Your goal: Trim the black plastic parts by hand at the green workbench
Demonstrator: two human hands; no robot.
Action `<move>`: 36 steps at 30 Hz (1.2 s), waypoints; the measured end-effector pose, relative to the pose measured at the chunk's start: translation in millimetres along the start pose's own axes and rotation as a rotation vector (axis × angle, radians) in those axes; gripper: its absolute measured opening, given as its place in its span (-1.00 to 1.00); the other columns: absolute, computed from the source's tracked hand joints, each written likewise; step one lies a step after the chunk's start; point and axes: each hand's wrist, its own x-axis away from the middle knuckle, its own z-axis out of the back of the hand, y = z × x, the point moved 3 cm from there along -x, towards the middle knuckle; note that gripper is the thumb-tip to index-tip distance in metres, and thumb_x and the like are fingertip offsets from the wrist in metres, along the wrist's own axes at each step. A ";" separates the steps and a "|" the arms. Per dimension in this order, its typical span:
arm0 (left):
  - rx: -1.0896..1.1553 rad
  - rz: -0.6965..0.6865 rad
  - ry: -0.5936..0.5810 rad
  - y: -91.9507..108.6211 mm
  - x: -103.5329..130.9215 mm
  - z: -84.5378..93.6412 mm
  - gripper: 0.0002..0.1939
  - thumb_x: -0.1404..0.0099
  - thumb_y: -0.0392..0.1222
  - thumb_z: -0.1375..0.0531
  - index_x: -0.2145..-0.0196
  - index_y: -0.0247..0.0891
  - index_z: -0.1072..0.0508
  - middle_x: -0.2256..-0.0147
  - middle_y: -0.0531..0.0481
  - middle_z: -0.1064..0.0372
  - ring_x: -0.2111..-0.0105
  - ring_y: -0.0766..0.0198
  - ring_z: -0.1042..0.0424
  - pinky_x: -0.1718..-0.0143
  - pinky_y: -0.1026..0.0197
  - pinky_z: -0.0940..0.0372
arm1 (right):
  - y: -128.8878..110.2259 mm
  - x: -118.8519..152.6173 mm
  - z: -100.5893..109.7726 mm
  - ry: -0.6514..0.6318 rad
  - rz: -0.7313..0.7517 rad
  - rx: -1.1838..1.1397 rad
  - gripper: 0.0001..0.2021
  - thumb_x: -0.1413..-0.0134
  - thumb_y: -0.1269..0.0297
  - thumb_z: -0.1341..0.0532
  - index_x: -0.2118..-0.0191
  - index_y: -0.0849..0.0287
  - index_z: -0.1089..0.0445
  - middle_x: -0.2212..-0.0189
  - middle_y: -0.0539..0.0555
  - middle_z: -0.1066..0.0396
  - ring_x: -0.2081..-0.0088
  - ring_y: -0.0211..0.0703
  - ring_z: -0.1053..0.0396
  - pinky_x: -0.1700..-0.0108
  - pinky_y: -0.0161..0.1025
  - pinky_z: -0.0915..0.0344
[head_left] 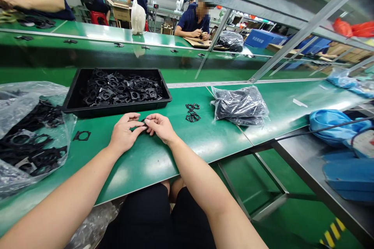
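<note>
My left hand [126, 131] and my right hand [159, 127] meet above the green table. Both are closed, pinching a small black plastic part [143, 122] that the fingers mostly cover. Behind them stands a black tray [117, 111] heaped with black ring-shaped plastic parts [122, 87]. A single flat black part with a round hole [82, 135] lies left of my left hand. To the right of my hands is a small cluster of black ring parts [193, 114].
An open clear plastic bag [66, 124] of black parts sits at the left. A filled clear bag [239, 105] lies right. Beyond runs a belt [99, 46] carrying spaced black parts. Metal posts [295, 39] slant on the right. Co-workers sit across, one person [193, 21] handling something small.
</note>
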 end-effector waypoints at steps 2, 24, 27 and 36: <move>0.041 0.033 -0.006 -0.9 0.2 -1.2 -0.83 -0.05 -0.07 -0.31 0.37 -0.13 -0.58 0.03 -0.08 -0.32 0.04 0.09 -0.33 -0.06 0.05 -0.21 | -1.1 0.1 0.5 -0.001 -0.028 -0.068 -0.64 0.22 0.13 -0.36 0.31 0.24 -0.35 0.62 -0.08 -0.36 0.63 -0.40 -0.27 0.61 -0.43 -0.23; 0.535 0.439 0.088 -23.6 -8.8 -6.7 -0.41 0.11 -0.17 -0.36 0.09 -0.32 -0.35 0.33 -0.04 -0.43 0.47 0.36 -0.37 0.42 0.26 -0.28 | 0.4 -2.8 9.8 0.006 -0.148 -0.007 -0.78 0.29 0.31 -0.36 0.45 0.27 -0.39 0.66 -0.08 -0.36 0.67 -0.40 -0.27 0.66 -0.45 -0.21; 0.411 0.317 0.268 -27.5 -10.1 0.9 -0.48 0.02 -0.13 -0.31 0.09 -0.32 -0.37 0.19 -0.12 -0.40 0.37 0.34 -0.39 0.33 0.23 -0.31 | -8.1 -10.2 10.4 -0.100 -0.296 0.162 -0.84 0.28 0.38 -0.36 0.51 0.28 -0.37 0.71 -0.06 -0.33 0.69 -0.38 -0.26 0.68 -0.44 -0.19; 0.315 0.327 0.442 -46.3 -11.4 11.2 -0.58 -0.09 -0.04 -0.23 0.12 -0.31 -0.40 0.24 -0.11 -0.43 0.39 0.32 -0.39 0.38 0.25 -0.32 | -65.3 -32.4 15.4 0.279 0.099 0.303 -0.66 -0.01 0.16 -0.22 0.08 0.17 -0.34 0.29 0.07 -0.47 0.45 -0.28 -0.39 0.42 -0.31 -0.35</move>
